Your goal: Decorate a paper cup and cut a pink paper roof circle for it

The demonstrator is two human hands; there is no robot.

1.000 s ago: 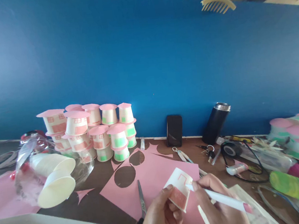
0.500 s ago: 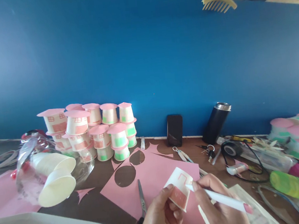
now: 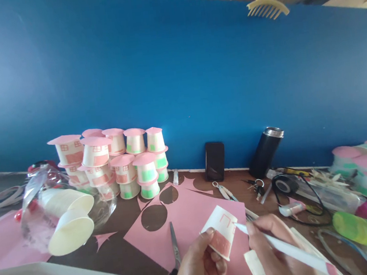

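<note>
Left hand [image 3: 198, 270] pinching a small paper cup [image 3: 221, 232] in a closed grip, thumb over the pink panel, cup tilted above the pink paper sheet [image 3: 187, 225]. Right hand [image 3: 276, 255], at 3 o'clock of the cup, gripping a white pen [image 3: 282, 247] tightly, tip now touching the cup's side, sitting slightly lower than a second ago. Beyond, at 11 o'clock, stacked cup houses [image 3: 116, 162] standing on the tabletop [image 3: 123, 250].
</note>
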